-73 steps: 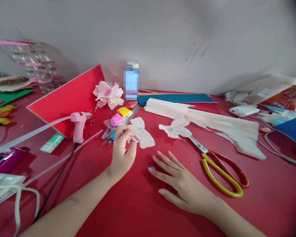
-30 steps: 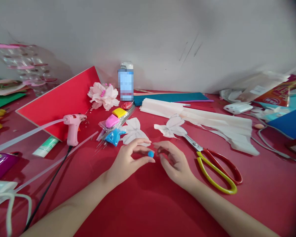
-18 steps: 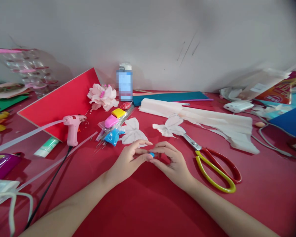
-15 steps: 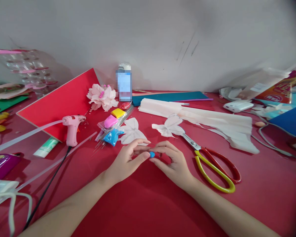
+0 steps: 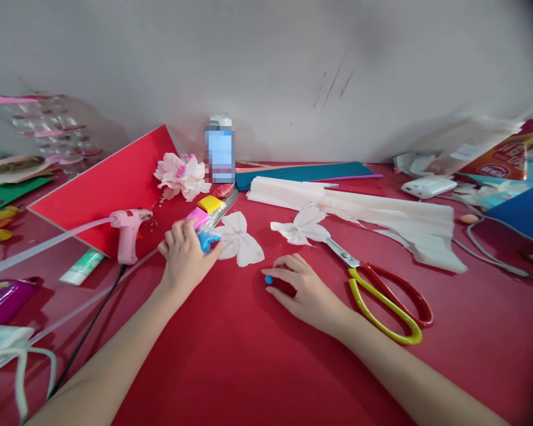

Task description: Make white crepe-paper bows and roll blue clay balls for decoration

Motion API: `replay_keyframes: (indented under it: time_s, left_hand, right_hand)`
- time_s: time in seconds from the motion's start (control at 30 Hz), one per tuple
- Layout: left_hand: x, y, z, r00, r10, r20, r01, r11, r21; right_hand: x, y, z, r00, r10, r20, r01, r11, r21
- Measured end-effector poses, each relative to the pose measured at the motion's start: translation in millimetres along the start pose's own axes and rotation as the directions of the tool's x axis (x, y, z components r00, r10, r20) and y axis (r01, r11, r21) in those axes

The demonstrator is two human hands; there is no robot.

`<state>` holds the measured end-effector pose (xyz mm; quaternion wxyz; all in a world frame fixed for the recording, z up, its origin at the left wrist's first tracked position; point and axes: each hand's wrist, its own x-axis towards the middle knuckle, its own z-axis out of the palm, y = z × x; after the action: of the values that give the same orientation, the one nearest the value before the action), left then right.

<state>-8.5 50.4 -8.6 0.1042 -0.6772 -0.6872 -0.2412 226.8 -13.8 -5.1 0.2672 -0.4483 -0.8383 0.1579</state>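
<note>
Blue, one small ball (image 5: 269, 280) sat between the thumb and fingertip of the right hand (image 5: 270, 280), which was clamped on it just above the red table (image 5: 249, 367); the left hand (image 5: 184, 251) was spread, palm down, over the near end of a row of four packets, and whether its fingers had closed on anything I could not tell; the four were one blue packet (image 5: 209, 239) at the left thumb, one pink packet (image 5: 198, 217) by the fingertips, one yellow packet (image 5: 210, 205) and one red packet (image 5: 223, 190) farther back; thin wires (image 5: 225, 207), too many to count, lay beside them.

Two white cut-outs lay beyond the hands, a left cut-out (image 5: 241, 239) near the packets and a right cut-out (image 5: 306, 225) at the blades of one pair of scissors (image 5: 347, 258), which had one red and one yellow handle; one length of white paper (image 5: 395, 222) stretched behind; to the left were one pink glue gun (image 5: 128, 234), one red board (image 5: 111, 195) and one pale pink flower (image 5: 182, 176); one phone (image 5: 221, 155) stood upright near the wall.
</note>
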Motion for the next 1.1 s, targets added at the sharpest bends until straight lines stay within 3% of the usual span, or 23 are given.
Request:
replay_keyframes:
  time_s: [0.23, 0.43, 0.67, 0.8, 0.93, 1.03, 1.1]
  left_hand:
    - [3, -3, -2.7, 0.995, 0.075, 0.059, -0.077, 0.996, 0.033]
    - [5, -6, -6.0, 0.996, 0.085, 0.037, -0.086, 0.996, 0.013]
    - [8, -9, -8.5, 0.961, 0.171, -0.215, -0.203, 0.970, -0.136]
    - [4, -3, -14.3, 0.894, 0.329, -0.304, -0.410, 0.875, -0.258]
    - [-7, 7, -21.3, 0.760, 0.600, -0.250, -0.650, 0.711, -0.268]
    - [-16, 15, -27.4, 0.665, 0.703, -0.253, -0.744, 0.594, -0.306]
    - [-21, 20, -31.6, 0.630, 0.719, -0.293, -0.771, 0.538, -0.340]
  right_hand:
    - [0, -1, 2, 0.999, 0.030, -0.044, -0.026, 0.996, 0.085]
    - [1, -3, 2, 0.990, 0.069, -0.119, -0.047, 0.983, 0.179]
    - [-1, -2, 4, 0.995, 0.045, -0.091, -0.038, 0.996, 0.077]
    - [-2, -4, 1, 0.990, 0.017, -0.139, -0.006, 0.997, 0.080]
    - [-4, -9, -2, 0.958, -0.018, -0.286, 0.064, 0.986, 0.152]
    - [-6, -13, -3, 0.948, -0.032, -0.316, 0.113, 0.964, 0.240]
    - [-7, -16, -2, 0.945, -0.032, -0.327, 0.131, 0.949, 0.287]
